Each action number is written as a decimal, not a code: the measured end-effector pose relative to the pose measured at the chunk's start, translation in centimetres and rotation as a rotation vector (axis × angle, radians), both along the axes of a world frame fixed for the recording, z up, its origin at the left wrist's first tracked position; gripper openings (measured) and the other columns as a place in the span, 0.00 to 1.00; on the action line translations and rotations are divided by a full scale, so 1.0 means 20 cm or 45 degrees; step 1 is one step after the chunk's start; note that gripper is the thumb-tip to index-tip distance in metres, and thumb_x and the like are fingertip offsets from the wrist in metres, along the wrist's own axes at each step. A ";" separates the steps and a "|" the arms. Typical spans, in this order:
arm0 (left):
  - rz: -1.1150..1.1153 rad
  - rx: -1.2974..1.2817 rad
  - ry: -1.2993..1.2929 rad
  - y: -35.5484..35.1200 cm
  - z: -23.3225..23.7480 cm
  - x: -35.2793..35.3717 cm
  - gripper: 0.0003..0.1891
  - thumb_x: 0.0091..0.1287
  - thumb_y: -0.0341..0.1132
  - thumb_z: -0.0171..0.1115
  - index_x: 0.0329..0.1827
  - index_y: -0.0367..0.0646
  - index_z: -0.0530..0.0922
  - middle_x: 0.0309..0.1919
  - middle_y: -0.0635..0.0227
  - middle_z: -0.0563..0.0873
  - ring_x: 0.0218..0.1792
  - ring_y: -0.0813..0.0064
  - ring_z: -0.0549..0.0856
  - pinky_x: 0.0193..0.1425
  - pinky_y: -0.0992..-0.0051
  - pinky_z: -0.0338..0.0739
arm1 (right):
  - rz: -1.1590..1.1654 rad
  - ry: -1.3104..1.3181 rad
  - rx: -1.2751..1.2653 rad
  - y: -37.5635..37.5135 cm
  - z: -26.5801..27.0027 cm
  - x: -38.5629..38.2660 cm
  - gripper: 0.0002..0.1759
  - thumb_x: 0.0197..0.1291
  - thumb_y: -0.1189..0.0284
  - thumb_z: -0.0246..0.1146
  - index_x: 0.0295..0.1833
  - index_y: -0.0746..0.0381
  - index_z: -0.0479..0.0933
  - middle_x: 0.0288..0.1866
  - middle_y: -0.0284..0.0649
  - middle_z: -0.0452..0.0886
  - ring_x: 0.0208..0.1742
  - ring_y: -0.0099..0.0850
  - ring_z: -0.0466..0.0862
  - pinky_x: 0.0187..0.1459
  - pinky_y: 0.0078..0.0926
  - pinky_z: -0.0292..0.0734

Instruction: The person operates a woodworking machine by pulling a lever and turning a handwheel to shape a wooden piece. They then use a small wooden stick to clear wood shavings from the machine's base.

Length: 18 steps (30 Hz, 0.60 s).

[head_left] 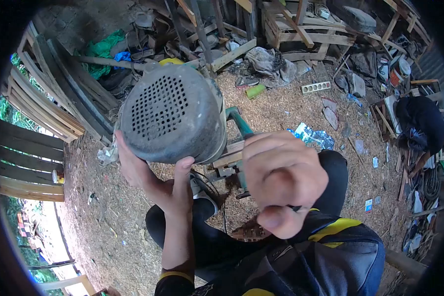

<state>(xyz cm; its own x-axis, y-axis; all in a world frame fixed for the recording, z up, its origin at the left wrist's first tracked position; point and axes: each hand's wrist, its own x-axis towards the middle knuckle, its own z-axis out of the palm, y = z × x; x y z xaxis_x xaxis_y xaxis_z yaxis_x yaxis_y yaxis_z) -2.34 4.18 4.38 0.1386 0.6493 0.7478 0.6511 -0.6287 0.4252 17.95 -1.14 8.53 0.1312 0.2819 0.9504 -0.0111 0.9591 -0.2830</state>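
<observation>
I have the left hand [145, 177] cupped against the motor housing [158, 106], a round, dusty grey body whose end, pierced with square holes, faces up toward my camera. The fingers reach round its left side and the thumb presses along its lower edge, so the housing sits directly above the palm, tilted, with the floor [103, 212] well below.

My right hand [283, 182] is apart from the left, on the other side of the housing and lower than its holed end in my view, without touching it. Its fingers are curled in tightly; I cannot tell what, if anything, is inside the grip.

Between the two hands, under the housing's right edge, I see wooden strips [230, 157] and a green metal part [239, 122] that runs down toward the right knuckles; whether they touch it is hidden from me. A dark cable [213, 183] hangs just below, beside a shoe [204, 196].

Wood shavings cover the floor. Beyond the right hand lies a crumpled blue wrapper [313, 135], and farther off a power strip [315, 88] and a green cup [255, 92].
</observation>
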 end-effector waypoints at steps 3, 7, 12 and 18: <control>-0.015 -0.058 -0.063 -0.02 0.01 0.01 0.61 0.60 0.64 0.77 0.85 0.31 0.57 0.85 0.45 0.59 0.84 0.46 0.59 0.85 0.51 0.48 | 0.051 -0.080 -0.091 -0.03 0.01 0.02 0.17 0.66 0.65 0.67 0.30 0.64 0.74 0.18 0.33 0.72 0.13 0.31 0.68 0.17 0.30 0.59; -0.037 -0.094 -0.123 -0.04 0.01 0.00 0.62 0.60 0.67 0.75 0.85 0.31 0.57 0.85 0.43 0.59 0.85 0.47 0.59 0.85 0.51 0.46 | 0.051 -0.086 -0.057 -0.03 -0.01 0.03 0.17 0.68 0.63 0.67 0.31 0.63 0.76 0.19 0.32 0.73 0.14 0.30 0.69 0.18 0.29 0.62; 0.028 -0.034 -0.036 -0.01 -0.01 0.00 0.63 0.59 0.70 0.74 0.84 0.29 0.58 0.83 0.41 0.63 0.84 0.46 0.62 0.84 0.52 0.48 | 0.110 -0.150 -0.117 -0.06 0.00 0.05 0.19 0.63 0.64 0.67 0.24 0.61 0.72 0.19 0.35 0.71 0.15 0.35 0.69 0.19 0.34 0.60; 0.024 -0.007 -0.028 0.00 0.02 0.02 0.64 0.53 0.62 0.82 0.84 0.29 0.59 0.77 0.44 0.72 0.75 0.49 0.72 0.82 0.52 0.51 | -0.027 0.021 -0.287 -0.12 0.02 -0.03 0.20 0.62 0.63 0.66 0.23 0.60 0.68 0.19 0.34 0.70 0.16 0.36 0.69 0.23 0.35 0.62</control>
<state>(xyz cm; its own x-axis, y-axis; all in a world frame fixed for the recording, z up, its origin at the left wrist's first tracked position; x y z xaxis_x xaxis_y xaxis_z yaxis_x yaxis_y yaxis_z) -2.01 4.24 4.86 0.1098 0.6557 0.7470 0.6529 -0.6143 0.4432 17.32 -3.61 8.97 0.1542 0.4838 0.8615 0.0017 0.8718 -0.4899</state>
